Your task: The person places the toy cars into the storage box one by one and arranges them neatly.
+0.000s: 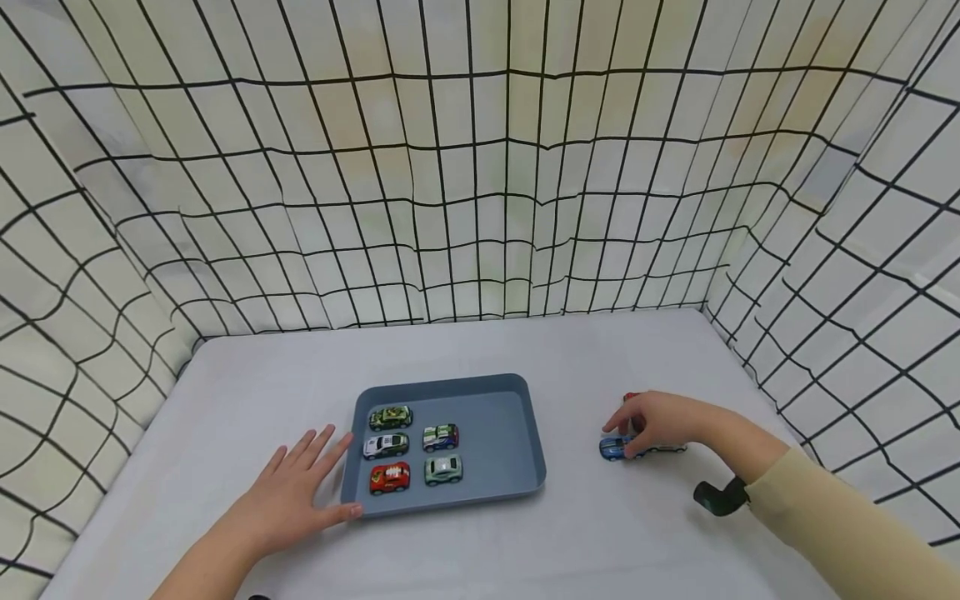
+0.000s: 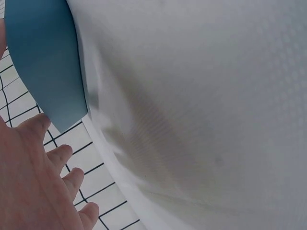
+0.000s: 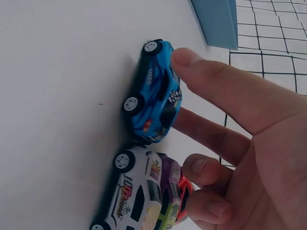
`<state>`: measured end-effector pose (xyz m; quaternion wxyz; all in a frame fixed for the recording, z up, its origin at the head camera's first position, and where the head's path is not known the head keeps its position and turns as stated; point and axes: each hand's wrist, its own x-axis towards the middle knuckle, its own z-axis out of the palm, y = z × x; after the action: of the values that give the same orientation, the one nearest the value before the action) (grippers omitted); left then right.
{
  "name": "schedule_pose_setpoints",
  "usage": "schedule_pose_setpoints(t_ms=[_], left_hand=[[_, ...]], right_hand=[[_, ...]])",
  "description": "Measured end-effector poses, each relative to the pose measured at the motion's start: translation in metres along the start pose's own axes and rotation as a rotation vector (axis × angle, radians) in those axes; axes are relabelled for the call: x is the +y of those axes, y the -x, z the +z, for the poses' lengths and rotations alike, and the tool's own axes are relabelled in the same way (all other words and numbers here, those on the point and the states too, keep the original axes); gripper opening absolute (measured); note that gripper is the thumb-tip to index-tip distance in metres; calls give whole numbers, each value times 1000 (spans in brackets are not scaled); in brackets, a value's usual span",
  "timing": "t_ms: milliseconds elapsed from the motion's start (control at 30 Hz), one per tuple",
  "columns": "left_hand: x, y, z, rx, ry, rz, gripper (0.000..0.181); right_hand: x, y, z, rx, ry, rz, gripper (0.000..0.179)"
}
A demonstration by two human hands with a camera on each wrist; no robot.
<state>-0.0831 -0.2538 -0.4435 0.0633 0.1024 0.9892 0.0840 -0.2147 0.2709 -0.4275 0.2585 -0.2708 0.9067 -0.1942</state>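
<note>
My right hand (image 1: 663, 419) has its thumb and index finger around a blue toy car (image 3: 156, 93), which appears to be on the white tabletop. In the right wrist view the thumb lies against the car's upper side; the index fingertip is hidden behind it. Right beside it are a white toy car (image 3: 136, 196), a purple and green one (image 3: 169, 191) and a partly covered red one (image 3: 184, 196). My left hand (image 1: 288, 492) lies spread at the left edge of a blue-grey tray (image 1: 498, 442), thumb at its near corner and fingers straight.
Several toy cars stand in the tray's left part, among them a camouflage one (image 1: 390, 417), a red one (image 1: 389, 477) and a pale green one (image 1: 443, 469). White cloth with a black grid (image 1: 480, 167) walls the table's back and sides. A dark curved piece (image 1: 720, 497) sits by the right wrist.
</note>
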Motion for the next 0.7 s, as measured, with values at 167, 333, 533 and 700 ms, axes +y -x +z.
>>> schedule_pose_setpoints(t_ms=[167, 333, 533, 700], left_hand=[[0, -1, -1, -13, 4, -4, 114], [0, -2, 0, -19, 4, -6, 115], [0, -3, 1, -25, 8, -2, 116], [-1, -3, 1, 2, 2, 10, 114]], right_hand=[[-3, 3, 3, 14, 37, 23, 35], [-8, 5, 5, 22, 86, 21, 34], [-7, 3, 8, 22, 89, 34, 35], [-4, 0, 8, 44, 41, -3, 33]])
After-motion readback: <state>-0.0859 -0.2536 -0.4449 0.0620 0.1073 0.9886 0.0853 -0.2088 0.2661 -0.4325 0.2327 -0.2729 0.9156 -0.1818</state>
